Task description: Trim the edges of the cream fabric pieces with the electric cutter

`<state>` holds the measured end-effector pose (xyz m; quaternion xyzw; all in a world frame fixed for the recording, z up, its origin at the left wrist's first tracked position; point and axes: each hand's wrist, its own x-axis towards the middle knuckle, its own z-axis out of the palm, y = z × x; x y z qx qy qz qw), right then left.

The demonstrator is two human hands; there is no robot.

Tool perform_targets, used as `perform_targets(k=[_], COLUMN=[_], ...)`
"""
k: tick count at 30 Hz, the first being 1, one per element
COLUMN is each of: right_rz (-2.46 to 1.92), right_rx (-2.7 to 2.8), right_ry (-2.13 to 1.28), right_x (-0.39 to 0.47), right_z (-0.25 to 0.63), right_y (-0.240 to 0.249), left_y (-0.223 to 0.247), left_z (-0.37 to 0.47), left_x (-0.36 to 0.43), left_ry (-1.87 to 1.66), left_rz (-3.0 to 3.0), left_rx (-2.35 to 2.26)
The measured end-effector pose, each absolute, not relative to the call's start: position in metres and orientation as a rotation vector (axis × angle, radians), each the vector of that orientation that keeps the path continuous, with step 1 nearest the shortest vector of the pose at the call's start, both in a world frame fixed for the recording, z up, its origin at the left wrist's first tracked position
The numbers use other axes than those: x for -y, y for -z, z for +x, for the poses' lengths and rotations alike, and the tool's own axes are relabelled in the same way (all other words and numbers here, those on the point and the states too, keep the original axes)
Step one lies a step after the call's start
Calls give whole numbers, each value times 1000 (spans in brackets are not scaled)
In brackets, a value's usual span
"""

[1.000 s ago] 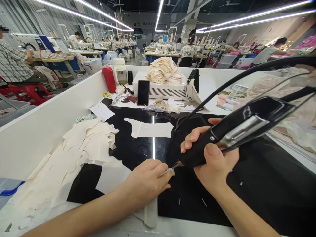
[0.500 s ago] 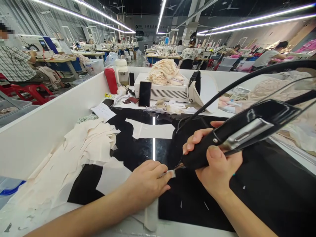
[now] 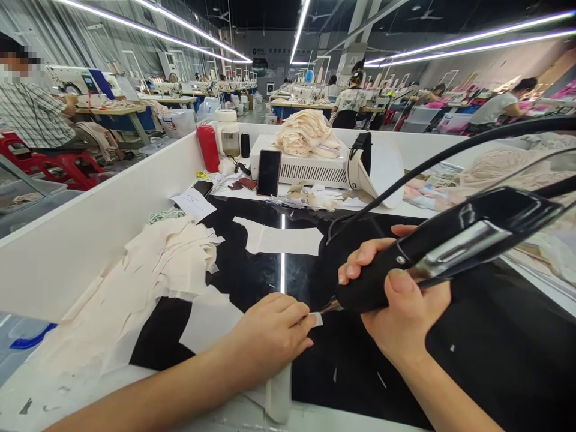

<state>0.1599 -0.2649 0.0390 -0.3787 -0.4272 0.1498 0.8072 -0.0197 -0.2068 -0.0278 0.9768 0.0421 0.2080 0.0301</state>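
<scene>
My right hand (image 3: 407, 306) is wrapped round a thick black corded hand tool (image 3: 450, 243) with a silver lever along its side. The tool's narrow metal tip (image 3: 332, 305) points left and sits close to the end of a pale strip of fabric (image 3: 319, 320). My left hand (image 3: 274, 330) is closed over that strip, its fingers together, low over the black work surface; the hand hides most of the strip. Under my left wrist, a pale band (image 3: 279, 393) runs toward the front edge. A white cut fabric piece (image 3: 283, 239) lies flat beyond my hands.
Overlapping cream fabric pieces (image 3: 175, 258) lie at the left. At the back stand a red bottle (image 3: 207, 148), a phone (image 3: 269, 173) and a white vented box (image 3: 310, 173) topped with folded fabric (image 3: 308, 133). A black cable (image 3: 414, 162) arches at the right. White side walls (image 3: 112, 216) border the table.
The whole view has shifted slightly, so everything appears a little further right. The tool's tip stands slightly farther from the strip's end. Both hands keep their grip.
</scene>
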Motion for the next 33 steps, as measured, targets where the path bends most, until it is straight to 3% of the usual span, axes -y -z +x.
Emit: perform_targets(k=[33], right_rz=[-809], right_rx=[911], right_ry=[-325], right_x=[269], right_z=[157], right_y=[-33], left_y=[21], left_z=[-21], left_x=[206], left_ry=[-685], left_rz=[2987], left_rx=[-95])
